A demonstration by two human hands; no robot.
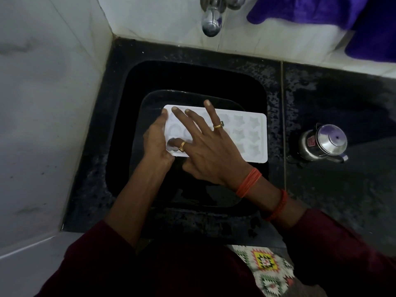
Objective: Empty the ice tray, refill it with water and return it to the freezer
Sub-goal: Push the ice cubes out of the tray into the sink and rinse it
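The ice tray [246, 136] is a white plastic moulding with star-shaped cells at its right end and round cells at its left. It lies level over the middle of the sink [252, 86], above a dark shallow basin [150, 99] that sits inside the sink. The tray's right end reaches the sink's right edge. The left hand [155, 138] clamps the tray's left end, with one fingertip at the far corner and a ringed finger curled over the nearest round cell. The right hand [212, 151] is spread flat on the tray's top face. Its straight fingers [182, 118] are splayed across the left and centre cells, and it grips nothing. The two hands are close together and overlap at the tray's left end. It cannot be determined whether the cells hold ice or water, or which face is uppermost. Handling judgement: thin moulded plastic of this kind is light and flexes readily when twisted, and it will be slippery when wet or frosted. Hold it by the flat rim at both short ends, not by the cell walls. Once filled, it will be heavier and will spill easily, so keep it level and support both ends. The tap [211, 24] is mounted on the wall behind the sink. A steel pot [323, 142] stands on the counter [321, 189] to the right of the sink.
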